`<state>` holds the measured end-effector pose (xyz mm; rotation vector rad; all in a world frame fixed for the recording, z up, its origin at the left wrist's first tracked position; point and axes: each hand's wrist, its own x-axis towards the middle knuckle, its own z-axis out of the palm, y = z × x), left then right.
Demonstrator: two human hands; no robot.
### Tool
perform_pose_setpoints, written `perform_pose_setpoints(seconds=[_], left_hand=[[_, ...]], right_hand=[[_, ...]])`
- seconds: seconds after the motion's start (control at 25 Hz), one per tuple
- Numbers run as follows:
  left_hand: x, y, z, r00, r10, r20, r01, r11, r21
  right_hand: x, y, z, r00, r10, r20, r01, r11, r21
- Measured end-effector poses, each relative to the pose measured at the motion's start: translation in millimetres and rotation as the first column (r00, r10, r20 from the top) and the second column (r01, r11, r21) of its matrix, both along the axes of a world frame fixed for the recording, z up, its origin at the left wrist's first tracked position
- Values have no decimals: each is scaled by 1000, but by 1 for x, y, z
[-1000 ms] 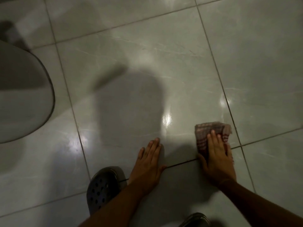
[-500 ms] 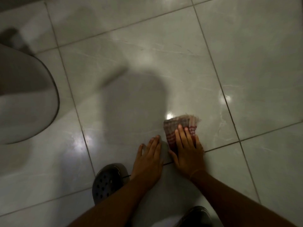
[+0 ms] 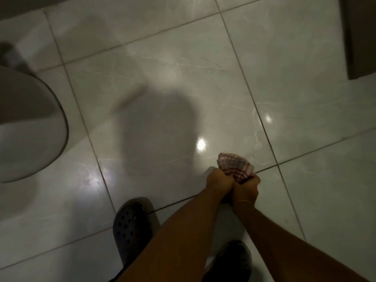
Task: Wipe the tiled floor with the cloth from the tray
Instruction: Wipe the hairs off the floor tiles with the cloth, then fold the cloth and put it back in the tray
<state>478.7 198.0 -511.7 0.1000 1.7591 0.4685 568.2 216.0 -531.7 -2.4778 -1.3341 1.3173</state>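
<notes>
Both hands (image 3: pixel 233 185) fisted around cloth (image 3: pixel 236 166)

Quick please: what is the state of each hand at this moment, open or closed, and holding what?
Left hand: closed into a fist on the checked cloth.
Right hand: closed on the same cloth, pressed against the left hand.

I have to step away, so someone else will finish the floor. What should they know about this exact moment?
Left hand: closed on the checked cloth.
Right hand: closed on the same cloth, pressed against the left.
The cloth is bunched between both fists over a grout line of the tiled floor; whether it touches the tiles is unclear.
Done: the cloth is in hand; no tray is in view.
Left: spread the cloth flat and go on wiping; wiped areas cannot be told from unwiped.
</notes>
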Motion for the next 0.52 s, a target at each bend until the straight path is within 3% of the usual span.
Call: perform_pose_setpoints(seconds=[0.12,0.2,0.28,0.44,0.52], left_hand=[[-34,0,17,995,24,102,-24,1000,-4],[-66,-9,40,985,94,146,-100,994,34],[-101,-19,68,976,169,138,-181,980,79],[-188,-38,145,982,168,-92,-142,961,237],[-235,-50,183,952,254,-171,-192,930,314]], right_hand=[[-10,1,20,996,-17,-90,9,996,-90],[-29,4,46,955,-138,-262,103,984,-145],[-59,9,77,902,-143,-407,77,982,-174],[-149,19,149,856,150,-494,-192,981,-36],[-202,21,188,794,334,-508,-355,933,59]])
